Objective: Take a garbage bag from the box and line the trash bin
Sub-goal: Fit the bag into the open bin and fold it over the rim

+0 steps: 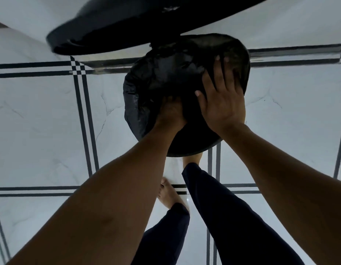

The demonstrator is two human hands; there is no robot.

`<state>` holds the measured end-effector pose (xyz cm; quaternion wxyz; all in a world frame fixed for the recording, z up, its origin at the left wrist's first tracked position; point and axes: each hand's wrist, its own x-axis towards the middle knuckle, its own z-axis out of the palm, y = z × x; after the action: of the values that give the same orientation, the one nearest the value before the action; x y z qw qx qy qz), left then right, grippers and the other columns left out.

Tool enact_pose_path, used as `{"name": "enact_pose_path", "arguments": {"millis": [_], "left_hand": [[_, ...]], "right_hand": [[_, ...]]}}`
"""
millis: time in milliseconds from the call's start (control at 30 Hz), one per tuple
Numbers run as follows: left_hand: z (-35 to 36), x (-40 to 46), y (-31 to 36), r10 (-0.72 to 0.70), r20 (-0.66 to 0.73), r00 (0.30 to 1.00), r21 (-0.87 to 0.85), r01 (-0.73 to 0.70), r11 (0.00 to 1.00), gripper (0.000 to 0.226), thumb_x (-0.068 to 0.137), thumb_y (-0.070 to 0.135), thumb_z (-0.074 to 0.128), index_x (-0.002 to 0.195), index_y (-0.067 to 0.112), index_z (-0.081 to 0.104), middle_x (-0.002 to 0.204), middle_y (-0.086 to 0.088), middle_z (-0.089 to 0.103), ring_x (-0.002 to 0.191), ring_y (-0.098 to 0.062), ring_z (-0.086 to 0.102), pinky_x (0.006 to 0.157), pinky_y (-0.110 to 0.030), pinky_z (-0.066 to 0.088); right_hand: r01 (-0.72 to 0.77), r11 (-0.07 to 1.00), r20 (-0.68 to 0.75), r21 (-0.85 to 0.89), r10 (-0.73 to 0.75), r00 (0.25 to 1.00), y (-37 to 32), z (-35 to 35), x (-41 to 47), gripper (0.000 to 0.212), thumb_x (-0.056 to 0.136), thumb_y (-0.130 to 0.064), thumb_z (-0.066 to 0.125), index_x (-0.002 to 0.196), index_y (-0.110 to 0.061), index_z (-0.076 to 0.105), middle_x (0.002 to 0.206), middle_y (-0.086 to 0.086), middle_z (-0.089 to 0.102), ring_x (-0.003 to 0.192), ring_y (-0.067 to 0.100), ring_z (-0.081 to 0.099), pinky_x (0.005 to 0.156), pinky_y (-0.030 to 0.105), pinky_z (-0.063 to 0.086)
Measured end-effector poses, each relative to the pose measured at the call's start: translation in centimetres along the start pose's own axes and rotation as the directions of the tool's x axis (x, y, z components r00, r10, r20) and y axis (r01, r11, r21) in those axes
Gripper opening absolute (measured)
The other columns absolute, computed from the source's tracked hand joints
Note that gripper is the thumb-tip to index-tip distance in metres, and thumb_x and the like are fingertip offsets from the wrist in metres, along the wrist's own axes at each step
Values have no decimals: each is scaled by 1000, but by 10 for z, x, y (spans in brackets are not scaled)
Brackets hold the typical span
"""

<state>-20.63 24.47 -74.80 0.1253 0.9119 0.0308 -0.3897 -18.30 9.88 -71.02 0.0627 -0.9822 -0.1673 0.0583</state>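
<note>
Garbage bag (166, 73), black and crinkled, is seen draped over the mouth of a round trash bin (194, 148), which stands on the floor (41, 121) directly in front of the person. The left hand (170, 111) is pushed down into the bag near the front rim, with its fingers hidden in the plastic, so the grip cannot be told. The right hand (221, 100) is laid flat with the fingers spread wide on the bag at the right side, pressing and not closed on anything. The floor is made of pale glossy marble-like tiles, crossed by double dark lines. A large dark blurred shape (118, 29), perhaps the lid, is seen above the bin. Bare feet (169, 194) and dark trouser legs (223, 217) are visible below, close to the bin.
</note>
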Motion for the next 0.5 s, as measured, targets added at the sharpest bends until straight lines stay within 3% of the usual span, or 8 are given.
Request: {"name": "enact_pose_path", "arguments": {"millis": [100,200,233,300,367,433,500], "left_hand": [[18,16,-17,-63,179,982,90,48,995,102,85,74,50,163,27,3,170,-10,13,155,-34,13,125,-51,9],[13,3,-18,-43,256,966,47,32,998,101,88,74,46,162,26,-4,170,-11,7,156,-34,7,126,-52,5],[10,-4,-16,-47,208,977,30,41,999,93,93,67,47,163,23,3,169,-12,14,155,-33,12,125,-49,7],[8,-14,-13,-40,17,999,47,40,998,65,101,47,47,156,15,35,155,-18,45,145,-33,38,119,-43,23],[9,-21,-7,-28,-149,988,1,28,1000,38,102,32,47,130,12,63,125,-19,69,119,-37,63,100,-42,47],[10,-20,-2,-6,-160,987,-67,-4,998,30,102,27,48,115,12,70,110,-18,73,104,-39,70,87,-43,54],[9,-6,0,-29,-121,992,-87,19,996,31,102,24,49,121,10,69,120,-20,70,113,-39,66,94,-44,53]], "right_hand": [[-6,1000,-3,-8,6,1000,-1,1,-1,59,107,-46,36,155,-12,38,166,18,22,154,39,20,115,52,34],[2,1000,-1,-8,-2,1000,-2,1,-1,60,107,-48,35,156,-13,36,167,18,22,154,39,19,116,52,33],[2,1000,2,-7,-2,1000,-2,1,0,61,107,-49,35,156,-13,35,167,18,21,154,39,19,116,52,32],[2,1000,4,-11,-2,1000,-1,0,-1,60,107,-48,34,157,-14,34,167,18,20,154,38,18,117,52,31],[8,1000,0,-19,-8,1000,-1,-1,-1,58,106,-42,35,157,-14,34,167,18,20,154,38,17,119,52,29],[16,1000,8,-24,-16,1000,-1,-1,0,58,103,-35,37,158,-15,32,168,18,19,155,38,16,121,51,25],[17,1000,8,-22,-16,1000,-1,-2,-1,61,100,-32,40,157,-15,33,168,18,18,155,38,16,122,51,25]]}}
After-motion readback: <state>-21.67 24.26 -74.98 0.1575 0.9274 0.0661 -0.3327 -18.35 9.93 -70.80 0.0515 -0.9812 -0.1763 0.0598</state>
